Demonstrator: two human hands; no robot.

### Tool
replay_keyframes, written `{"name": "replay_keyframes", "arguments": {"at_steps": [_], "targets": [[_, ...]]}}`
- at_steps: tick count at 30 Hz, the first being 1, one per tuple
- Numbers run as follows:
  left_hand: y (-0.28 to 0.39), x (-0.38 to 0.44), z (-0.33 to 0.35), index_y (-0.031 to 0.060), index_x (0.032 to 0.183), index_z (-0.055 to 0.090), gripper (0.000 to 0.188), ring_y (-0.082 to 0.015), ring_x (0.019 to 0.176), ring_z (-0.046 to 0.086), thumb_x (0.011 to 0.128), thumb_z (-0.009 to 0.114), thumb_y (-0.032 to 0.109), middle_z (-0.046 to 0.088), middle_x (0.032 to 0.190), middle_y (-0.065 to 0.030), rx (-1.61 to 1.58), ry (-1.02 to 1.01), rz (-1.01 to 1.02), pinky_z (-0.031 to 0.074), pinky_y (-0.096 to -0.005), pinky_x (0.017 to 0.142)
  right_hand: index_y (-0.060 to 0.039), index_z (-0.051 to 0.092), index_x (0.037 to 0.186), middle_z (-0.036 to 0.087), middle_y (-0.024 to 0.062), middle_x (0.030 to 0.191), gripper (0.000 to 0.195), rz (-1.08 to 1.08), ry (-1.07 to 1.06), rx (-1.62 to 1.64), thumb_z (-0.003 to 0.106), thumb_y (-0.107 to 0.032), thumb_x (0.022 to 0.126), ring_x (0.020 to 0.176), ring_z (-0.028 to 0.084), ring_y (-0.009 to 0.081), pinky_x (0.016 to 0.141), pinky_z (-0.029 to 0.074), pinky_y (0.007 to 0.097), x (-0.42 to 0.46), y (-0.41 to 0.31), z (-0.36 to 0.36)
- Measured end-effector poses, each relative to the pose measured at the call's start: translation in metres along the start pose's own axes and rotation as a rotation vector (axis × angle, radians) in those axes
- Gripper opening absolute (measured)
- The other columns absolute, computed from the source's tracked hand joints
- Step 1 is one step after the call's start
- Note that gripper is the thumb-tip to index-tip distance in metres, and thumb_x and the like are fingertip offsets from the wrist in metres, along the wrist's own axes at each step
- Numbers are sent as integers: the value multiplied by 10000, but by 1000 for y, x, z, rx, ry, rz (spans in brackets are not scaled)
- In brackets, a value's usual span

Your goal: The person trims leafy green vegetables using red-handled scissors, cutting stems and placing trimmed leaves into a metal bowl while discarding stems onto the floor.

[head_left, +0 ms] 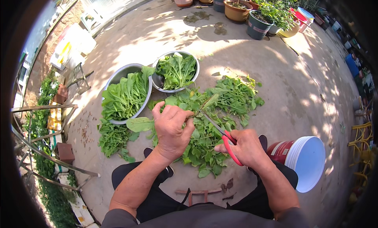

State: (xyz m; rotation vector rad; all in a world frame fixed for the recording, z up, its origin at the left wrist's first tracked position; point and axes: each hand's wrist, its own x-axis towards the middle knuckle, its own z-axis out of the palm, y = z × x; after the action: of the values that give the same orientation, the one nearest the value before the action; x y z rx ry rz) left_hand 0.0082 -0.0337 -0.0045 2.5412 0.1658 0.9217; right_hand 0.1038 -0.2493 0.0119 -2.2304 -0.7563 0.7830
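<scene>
My left hand (172, 129) grips a leafy green plant, one broad leaf (140, 124) sticking out on its left side. The plant's other end (206, 103) points away to the right, past my fingers. In my right hand (243, 145) is a pair of scissors (229, 142) with red handles; its blades reach the plant end beside my left fingers. Whether the blades are parted is hard to see. Below both hands spreads a heap of loose greens (202, 148) on the concrete. Two metal bowls, a larger one (150, 93) and a smaller one (197, 71), hold leafy greens beyond my left hand.
A small pile of greens (112, 139) lies against the larger bowl. At my right a red and white plastic bucket (305, 164) rests on its side. Potted plants (260, 25) line the far edge. A metal frame (56, 160) stands at left.
</scene>
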Motion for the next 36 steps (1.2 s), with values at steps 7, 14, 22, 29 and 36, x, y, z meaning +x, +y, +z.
{"name": "replay_keyframes", "arguments": {"at_steps": [7, 14, 22, 29, 36], "targets": [[-18, -7, 10, -3, 954, 702, 112, -131, 750, 598, 847, 684, 22, 678, 834, -29, -859, -161, -704, 472, -277, 721, 13, 598, 698, 540, 140, 546, 519, -24, 145, 85, 854, -436, 744, 491, 513, 251, 527, 443, 399, -2, 7, -5], [-31, -12, 17, 22, 1057, 685, 151, -123, 904, 632, 925, 631, 73, 714, 982, -54, -1293, -219, -909, 471, -284, 857, -7, 529, 652, 477, 68, 523, 510, -100, 259, 231, 881, -368, 730, 487, 439, 163, 481, 398, 349, -6, 3, -8], [-32, -12, 23, 36, 1078, 663, 150, -151, 883, 651, 956, 597, 94, 709, 982, -52, -1476, -179, -965, 493, -333, 840, -4, 536, 676, 510, 102, 572, 508, -189, 219, 177, 882, -373, 727, 497, 467, 206, 498, 416, 364, -8, 11, -3], [-29, -11, 20, 14, 1106, 653, 176, -149, 840, 649, 953, 613, 92, 690, 921, -44, -1372, -180, -958, 511, -326, 816, -3, 609, 740, 602, 166, 663, 482, -188, 262, 8, 874, -404, 711, 582, 603, 356, 552, 471, 428, -7, 11, 2], [-30, -11, 20, -9, 1115, 658, 187, -142, 797, 629, 957, 622, 86, 654, 841, -26, -1351, -123, -905, 511, -291, 786, -5, 633, 774, 617, 168, 690, 465, -177, 270, -41, 867, -401, 709, 626, 628, 365, 580, 484, 445, -9, 8, 2]]}}
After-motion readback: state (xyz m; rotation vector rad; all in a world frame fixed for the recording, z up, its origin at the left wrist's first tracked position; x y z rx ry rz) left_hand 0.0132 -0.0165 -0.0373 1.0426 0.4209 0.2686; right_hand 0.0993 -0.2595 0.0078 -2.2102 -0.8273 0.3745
